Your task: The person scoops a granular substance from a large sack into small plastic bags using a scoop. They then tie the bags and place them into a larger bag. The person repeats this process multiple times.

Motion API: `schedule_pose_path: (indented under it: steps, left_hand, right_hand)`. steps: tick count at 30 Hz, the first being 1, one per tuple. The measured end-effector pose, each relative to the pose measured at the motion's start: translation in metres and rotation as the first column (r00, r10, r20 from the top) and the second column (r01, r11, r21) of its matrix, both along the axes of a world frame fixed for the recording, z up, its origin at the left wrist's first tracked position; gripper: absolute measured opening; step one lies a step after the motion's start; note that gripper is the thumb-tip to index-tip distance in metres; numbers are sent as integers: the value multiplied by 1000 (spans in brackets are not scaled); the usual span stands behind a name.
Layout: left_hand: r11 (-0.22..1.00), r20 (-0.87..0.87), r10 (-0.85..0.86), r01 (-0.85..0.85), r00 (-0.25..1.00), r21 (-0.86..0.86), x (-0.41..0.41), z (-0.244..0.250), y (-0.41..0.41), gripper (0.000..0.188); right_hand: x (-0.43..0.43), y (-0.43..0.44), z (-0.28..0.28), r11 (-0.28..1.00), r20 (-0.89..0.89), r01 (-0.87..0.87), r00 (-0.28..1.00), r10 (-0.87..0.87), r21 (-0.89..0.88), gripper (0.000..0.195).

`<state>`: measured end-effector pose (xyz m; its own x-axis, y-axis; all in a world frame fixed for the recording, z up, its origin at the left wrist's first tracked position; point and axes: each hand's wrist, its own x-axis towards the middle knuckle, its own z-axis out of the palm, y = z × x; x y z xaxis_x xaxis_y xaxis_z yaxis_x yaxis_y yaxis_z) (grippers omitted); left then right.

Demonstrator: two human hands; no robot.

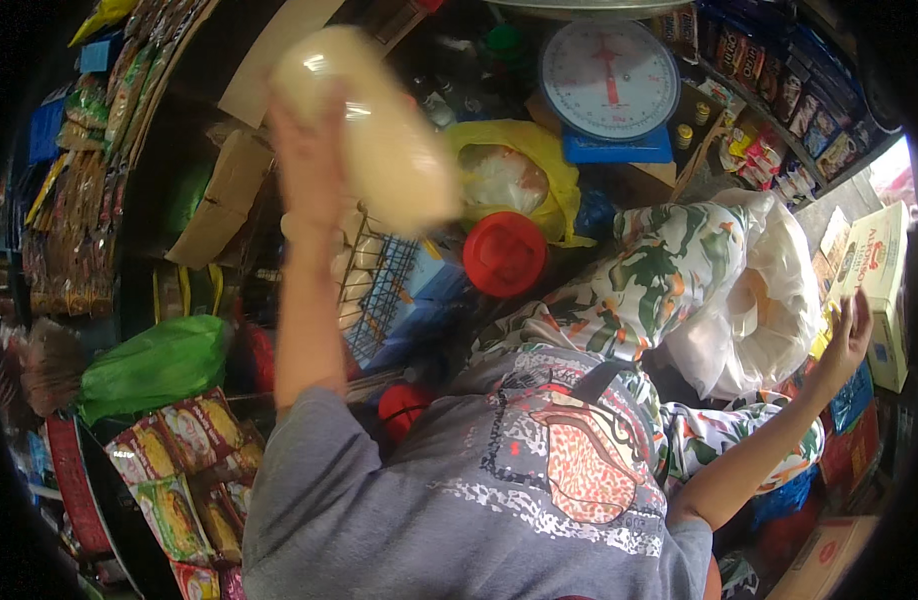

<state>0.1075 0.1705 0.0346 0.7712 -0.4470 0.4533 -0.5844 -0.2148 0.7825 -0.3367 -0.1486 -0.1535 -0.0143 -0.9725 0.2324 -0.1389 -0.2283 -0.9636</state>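
Note:
My left hand (309,165) is raised at the upper left and grips a plump, glossy, pale-yellow package (399,165). Motion blurs both, so its contents cannot be told. Below it sits a black wire basket (369,292) holding what look like eggs (360,259). Out to the right, my right hand (851,341) hovers with its fingers loosely apart and nothing in it, in front of a pale printed carton (875,277). Between my knees rests an open white plastic bag (785,322), its contents mostly hidden.
A dial scale (611,82) with a blue base stands ahead. Nearer are a yellow plastic bag (560,180) around a whitish bag and a round red lid (505,253). Noodle packs (177,487) and a green plastic bag (158,364) lie left; snack packs (789,97) line a right shelf.

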Motion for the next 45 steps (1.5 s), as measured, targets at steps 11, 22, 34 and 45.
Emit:
schedule_pose_path:
  steps: [11,22,34,45]
  left_hand:
    - [-319,299,294,-202,908,926,206,-156,148,71]
    - [778,5,-158,121,987,617,7,-102,-43,18]
    - [348,31,20,-36,999,937,141,-430,-18,17]
    - [983,-875,55,128,480,132,112,-305,-18,5]
  right_hand:
    - [39,8,-6,1000,-131,-6,991,10,31,38]
    - [20,13,-13,999,-312,-31,950,22,-25,36]
    - [17,27,-21,997,-443,-53,893,76,65,31]
    - [86,53,5,961,-315,-277,910,271,28,28]
